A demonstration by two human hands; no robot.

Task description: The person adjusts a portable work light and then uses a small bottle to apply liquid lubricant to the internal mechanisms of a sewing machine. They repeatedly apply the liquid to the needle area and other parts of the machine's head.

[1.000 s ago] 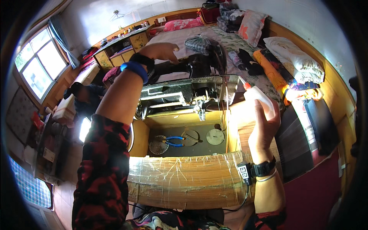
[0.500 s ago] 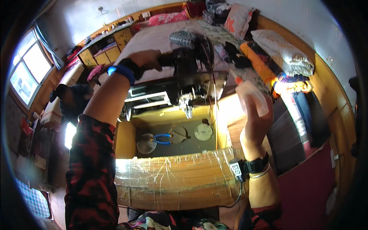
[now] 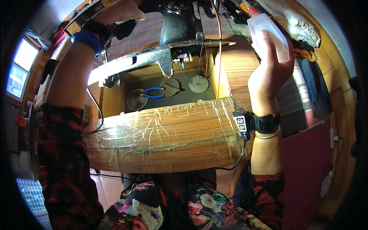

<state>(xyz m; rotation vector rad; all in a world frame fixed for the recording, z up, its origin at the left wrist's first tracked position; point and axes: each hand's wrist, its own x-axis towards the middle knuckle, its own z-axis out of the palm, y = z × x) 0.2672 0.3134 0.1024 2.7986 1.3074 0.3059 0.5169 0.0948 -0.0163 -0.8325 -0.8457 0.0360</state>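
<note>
A black sewing machine (image 3: 178,28) stands tilted over an opening in the wooden cabinet, its bed nearly edge-on and part of its underside showing. My left hand (image 3: 120,10) grips the machine's left end at the top edge of the view; the fingertips are partly hidden. In my right hand (image 3: 270,74), raised to the right of the machine, is a translucent plastic squeeze bottle (image 3: 278,43) with an orange-red cap, its nozzle pointing up and away. Blue-handled pliers (image 3: 154,93) lie in the compartment beneath, beside a round pale disc (image 3: 199,84) and a round mesh piece (image 3: 137,100).
The tape-covered wooden front panel (image 3: 172,134) spans the near side. A reddish cord (image 3: 219,57) hangs right of the machine. My right wrist wears a small black device (image 3: 241,122) with a cable. Behind is a bed with folded bedding (image 3: 301,28); a window (image 3: 21,65) is at left.
The machine has swung so that less of its underside shows, with my left hand still on its end. My right hand and the bottle sit higher in view. The view has shifted downward.
</note>
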